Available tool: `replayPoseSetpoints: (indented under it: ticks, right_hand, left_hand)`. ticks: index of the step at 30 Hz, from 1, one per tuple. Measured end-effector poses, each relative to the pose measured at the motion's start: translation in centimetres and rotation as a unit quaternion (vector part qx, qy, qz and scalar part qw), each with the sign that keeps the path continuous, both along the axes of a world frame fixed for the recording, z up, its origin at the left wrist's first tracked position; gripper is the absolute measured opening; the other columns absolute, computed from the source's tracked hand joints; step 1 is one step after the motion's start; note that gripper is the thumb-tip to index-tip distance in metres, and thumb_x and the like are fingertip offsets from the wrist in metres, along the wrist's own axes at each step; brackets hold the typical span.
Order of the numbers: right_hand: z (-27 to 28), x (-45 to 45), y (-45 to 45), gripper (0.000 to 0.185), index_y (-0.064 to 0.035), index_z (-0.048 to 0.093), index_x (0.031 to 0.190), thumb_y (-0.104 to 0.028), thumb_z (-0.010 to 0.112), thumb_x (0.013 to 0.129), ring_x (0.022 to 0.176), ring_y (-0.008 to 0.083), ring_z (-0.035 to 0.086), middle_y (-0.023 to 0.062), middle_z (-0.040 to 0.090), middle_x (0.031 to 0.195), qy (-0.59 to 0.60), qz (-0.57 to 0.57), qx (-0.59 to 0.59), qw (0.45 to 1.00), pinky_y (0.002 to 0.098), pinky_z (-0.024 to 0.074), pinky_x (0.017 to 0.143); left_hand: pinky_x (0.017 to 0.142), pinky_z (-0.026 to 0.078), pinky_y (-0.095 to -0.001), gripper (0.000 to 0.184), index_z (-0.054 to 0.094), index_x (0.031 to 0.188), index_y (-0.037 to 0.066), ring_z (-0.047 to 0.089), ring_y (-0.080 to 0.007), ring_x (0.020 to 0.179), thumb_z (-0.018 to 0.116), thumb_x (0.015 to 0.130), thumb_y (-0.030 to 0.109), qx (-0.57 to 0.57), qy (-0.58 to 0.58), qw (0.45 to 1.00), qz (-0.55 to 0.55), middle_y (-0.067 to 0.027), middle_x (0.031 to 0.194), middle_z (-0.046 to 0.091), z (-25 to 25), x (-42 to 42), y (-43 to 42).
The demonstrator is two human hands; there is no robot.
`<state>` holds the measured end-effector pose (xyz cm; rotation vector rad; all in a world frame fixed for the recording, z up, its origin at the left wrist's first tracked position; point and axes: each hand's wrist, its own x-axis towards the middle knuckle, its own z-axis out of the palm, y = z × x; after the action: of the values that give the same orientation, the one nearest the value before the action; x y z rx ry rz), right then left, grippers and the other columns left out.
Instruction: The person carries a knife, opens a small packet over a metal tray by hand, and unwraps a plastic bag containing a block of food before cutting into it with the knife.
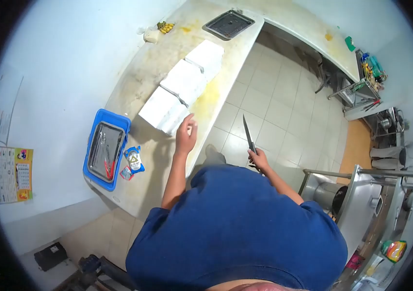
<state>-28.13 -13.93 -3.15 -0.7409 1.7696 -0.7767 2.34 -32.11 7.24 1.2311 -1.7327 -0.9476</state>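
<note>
Three large white blocks stand in a row on the counter: a near one [164,109], a middle one [183,80] and a far one [207,57]. Dark gaps separate them. My left hand [186,134] is beside the near block's right end, fingers apart and slightly curled, holding nothing; whether it touches the block I cannot tell. Over the floor to the right, my right hand [258,158] is wrapped round the dark handle of a knife [247,130], its blade pointing away from me.
The counter [136,191] bears a blue tray [89,162] with a metal tray inside, a blue-and-white packet [134,159], a dark tray [229,24] and bananas [166,27]. Metal racks [361,199] stand at my right.
</note>
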Motion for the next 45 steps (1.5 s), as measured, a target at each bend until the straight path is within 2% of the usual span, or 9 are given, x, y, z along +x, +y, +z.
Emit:
replayPoseSetpoints:
  ticks: [3, 8, 11, 14, 18, 23, 27, 38, 45]
  right_hand:
    - [3.3, -0.6, -5.4, 0.037, 0.0009, 0.061, 0.093, -0.036, 0.062, 0.094, 0.061, 0.0157, 0.061, 0.0087, 0.064, 0.074, 0.032, 0.012, -0.006, 0.999, 0.0328, 0.0499, 0.057]
    - [7.6, -1.2, -14.4, 0.042, 0.0009, 0.060, 0.093, -0.041, 0.059, 0.096, 0.064, 0.0138, 0.058, 0.0077, 0.062, 0.074, 0.074, 0.001, -0.175, 0.982, 0.0307, 0.0477, 0.058]
    - [10.6, -2.0, -18.4, 0.030, -0.0011, 0.060, 0.094, -0.031, 0.061, 0.096, 0.069, 0.0121, 0.059, 0.0039, 0.062, 0.075, 0.015, -0.006, -0.251, 0.968, 0.0290, 0.0470, 0.059]
    - [10.3, -3.9, -20.3, 0.019, -0.0029, 0.060, 0.096, -0.022, 0.063, 0.094, 0.069, 0.0106, 0.059, 0.0041, 0.064, 0.082, -0.005, 0.028, -0.146, 0.989, 0.0262, 0.0457, 0.060]
    - [6.9, -4.9, -19.6, 0.016, -0.0028, 0.059, 0.098, -0.018, 0.062, 0.094, 0.073, 0.0111, 0.060, 0.0045, 0.064, 0.083, 0.023, 0.042, -0.108, 0.993, 0.0253, 0.0466, 0.065]
    - [3.2, -3.0, -17.0, 0.022, -0.0005, 0.059, 0.096, -0.022, 0.060, 0.096, 0.067, 0.0125, 0.058, 0.0044, 0.062, 0.077, -0.078, -0.019, -0.060, 0.995, 0.0287, 0.0480, 0.061]
    - [4.3, -5.2, -20.3, 0.030, -0.0014, 0.058, 0.091, -0.031, 0.061, 0.096, 0.061, 0.0109, 0.057, 0.0029, 0.061, 0.071, 0.160, 0.087, -0.055, 0.982, 0.0277, 0.0473, 0.056]
    - [2.2, -14.6, -31.8, 0.035, -0.0030, 0.059, 0.085, -0.036, 0.060, 0.095, 0.054, 0.0105, 0.052, 0.0024, 0.058, 0.067, -0.043, 0.084, -0.005, 0.996, 0.0275, 0.0417, 0.050]
    - [3.3, -24.7, -37.7, 0.028, -0.0076, 0.058, 0.089, -0.035, 0.059, 0.097, 0.055, 0.0077, 0.049, 0.0007, 0.062, 0.074, -0.092, 0.128, -0.010, 0.987, 0.0253, 0.0386, 0.048]
  left_hand:
    - [0.085, 0.049, -0.0406, 0.035, 0.057, 0.125, 0.003, 0.062, -0.0301, 0.098, 0.060, 0.092, 0.013, -0.115, -0.033, 0.993, 0.000, -0.0140, 0.102, 0.066, 2.3, -2.3, -4.3]
    - [0.087, 0.049, -0.0402, 0.035, 0.058, 0.124, 0.004, 0.061, -0.0307, 0.099, 0.061, 0.089, 0.010, -0.132, -0.024, 0.989, -0.054, -0.0140, 0.102, 0.066, 4.5, -3.2, -8.7]
    - [0.086, 0.049, -0.0399, 0.031, 0.061, 0.120, 0.003, 0.064, -0.0295, 0.096, 0.061, 0.089, 0.010, -0.068, -0.003, 0.995, -0.074, -0.0139, 0.097, 0.068, 4.6, -2.7, -9.4]
    - [0.088, 0.049, -0.0394, 0.027, 0.064, 0.115, 0.003, 0.065, -0.0298, 0.097, 0.061, 0.090, 0.013, 0.051, 0.006, 0.994, -0.095, -0.0148, 0.095, 0.069, 2.1, -2.6, -8.6]
    - [0.096, 0.047, -0.0418, 0.032, 0.062, 0.120, 0.003, 0.062, -0.0342, 0.108, 0.061, 0.090, 0.014, 0.032, -0.033, 0.994, -0.103, -0.0187, 0.111, 0.066, -6.6, -3.6, -6.2]
    - [0.105, 0.039, -0.0471, 0.043, 0.056, 0.126, 0.001, 0.053, -0.0385, 0.121, 0.063, 0.090, 0.023, 0.031, -0.171, 0.981, -0.080, -0.0217, 0.128, 0.057, -10.0, -4.7, -2.1]
    - [0.097, 0.042, -0.0480, 0.040, 0.063, 0.115, -0.002, 0.054, -0.0384, 0.113, 0.063, 0.084, 0.023, 0.080, -0.248, 0.961, -0.095, -0.0210, 0.113, 0.065, -9.7, -4.4, -2.7]
    - [0.071, 0.049, -0.0412, 0.019, 0.068, 0.087, 0.001, 0.065, -0.0342, 0.079, 0.060, 0.085, 0.018, 0.210, -0.129, 0.967, -0.072, -0.0202, 0.084, 0.066, -11.1, -11.1, -13.3]
    - [0.066, 0.048, -0.0362, 0.025, 0.065, 0.103, -0.001, 0.064, -0.0252, 0.073, 0.062, 0.090, 0.020, 0.176, -0.143, 0.968, -0.111, -0.0174, 0.080, 0.066, -10.3, -22.5, -20.0]
